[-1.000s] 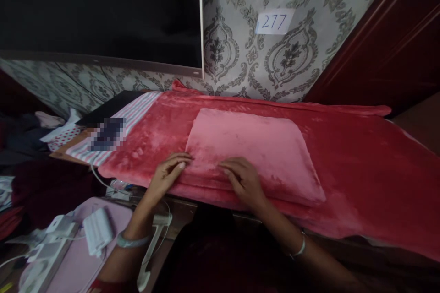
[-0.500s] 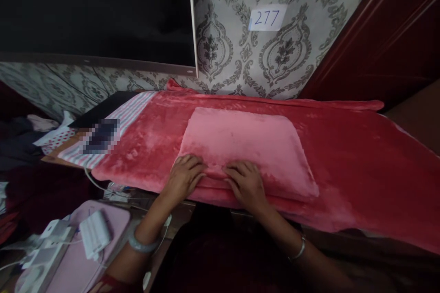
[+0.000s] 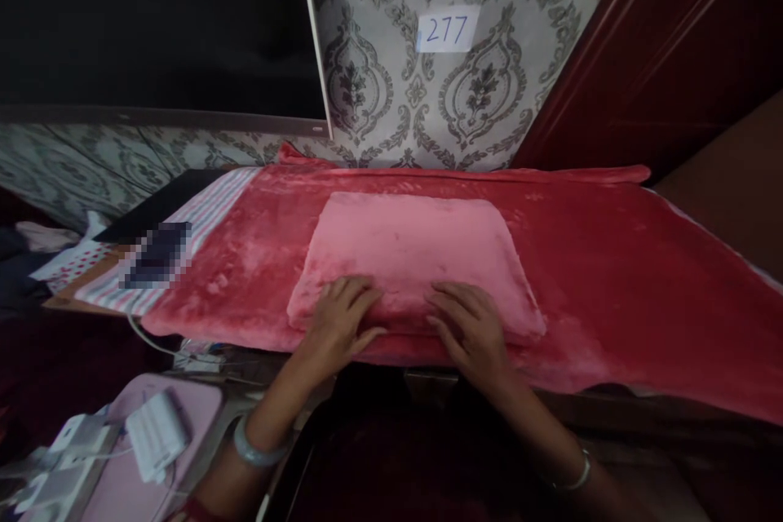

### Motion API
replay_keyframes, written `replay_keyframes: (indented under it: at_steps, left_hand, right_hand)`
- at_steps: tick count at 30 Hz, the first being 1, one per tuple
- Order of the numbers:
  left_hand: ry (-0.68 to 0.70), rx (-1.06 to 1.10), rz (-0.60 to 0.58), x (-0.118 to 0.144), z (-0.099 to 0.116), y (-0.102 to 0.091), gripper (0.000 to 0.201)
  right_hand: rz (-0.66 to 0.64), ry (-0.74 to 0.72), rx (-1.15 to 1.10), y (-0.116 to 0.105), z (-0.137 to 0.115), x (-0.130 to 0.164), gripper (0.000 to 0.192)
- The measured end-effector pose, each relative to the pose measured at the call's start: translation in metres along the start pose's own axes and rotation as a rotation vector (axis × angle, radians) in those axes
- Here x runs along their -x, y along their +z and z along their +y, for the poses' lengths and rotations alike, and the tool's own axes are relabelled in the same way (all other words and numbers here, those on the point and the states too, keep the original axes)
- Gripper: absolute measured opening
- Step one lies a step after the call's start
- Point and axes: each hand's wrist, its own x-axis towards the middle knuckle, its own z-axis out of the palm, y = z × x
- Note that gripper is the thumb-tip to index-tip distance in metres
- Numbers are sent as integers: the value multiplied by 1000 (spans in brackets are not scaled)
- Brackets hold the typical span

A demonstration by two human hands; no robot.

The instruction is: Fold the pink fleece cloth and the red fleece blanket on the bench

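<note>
While the red plush blanket [image 3: 612,261] spreads across the whole middle of the frame over the bench [image 3: 79,298], one folded pink cloth [image 3: 416,249] lies on it just left of centre, a flat rectangle of soft, slightly shiny pile with its near edge stacked in layers. Two forearms come up from the bottom of the frame, each with one bangle at the wrist. One left hand [image 3: 339,322] rests palm down on the near left corner of the pink cloth, fingers spread and pressing flat, gripping nothing. One right hand [image 3: 474,330] lies the same way on the near edge just right of centre, fingers extended and flat, also clasping nothing. Both hands touch the cloth and sit near each other without meeting. At left of the frame a striped cloth [image 3: 211,208] shows beside the blanket. On the patterned wall at upper centre hangs one paper label [image 3: 446,30] reading 277.
</note>
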Motion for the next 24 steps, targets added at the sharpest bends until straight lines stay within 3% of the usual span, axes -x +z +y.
replay_keyframes:
  at_steps: [5,12,15,17,20,24]
  left_hand:
    - [11,83,5,-14,-2,22,17]
    - [28,281,31,-23,-13,13,31]
    - [12,182,51,-23,-1,7,20]
    - [38,51,55,-24,11,8,31]
    - [111,-41,-22,-27,29,18,47]
    - [153,-84,-104,-36,36,35,38]
  right_hand:
    - [-74,57,103,-3,26,17,31]
    - [30,151,-106,1,34,13,24]
    - [63,148,-151,-8,27,13,23]
    - [66,98,-84,-12,22,15,22]
    - [4,24,47,-12,13,17,27]
    - [-103,72,148,-1,10,17,37]
